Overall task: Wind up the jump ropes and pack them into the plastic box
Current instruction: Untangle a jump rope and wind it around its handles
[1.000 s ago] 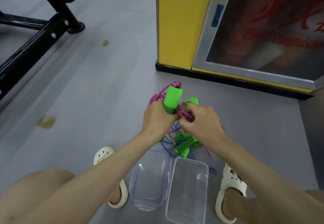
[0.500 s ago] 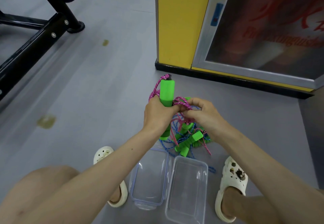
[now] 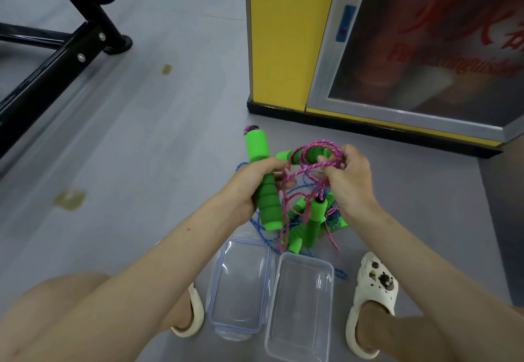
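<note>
My left hand (image 3: 252,184) grips a green foam handle (image 3: 262,180) of the pink jump rope, held nearly upright. Loops of the pink rope (image 3: 314,160) hang from the pinching fingers of my right hand (image 3: 350,180), just right of the handle. Below the hands, more green handles (image 3: 307,225) lie on the floor tangled with pink cord and a blue rope (image 3: 262,232). The clear plastic box (image 3: 300,307) stands open on the floor between my feet, with its lid (image 3: 241,285) lying beside it on the left.
A yellow cabinet (image 3: 283,35) with a glass door stands just beyond the ropes. A black metal gym frame (image 3: 56,58) crosses the upper left. My white clogs (image 3: 374,299) flank the box on the grey floor (image 3: 158,149).
My right hand has pulled away to the right and up, drawing out loops of pink rope. The handle in my left hand has tilted and slid lower in the grip.
</note>
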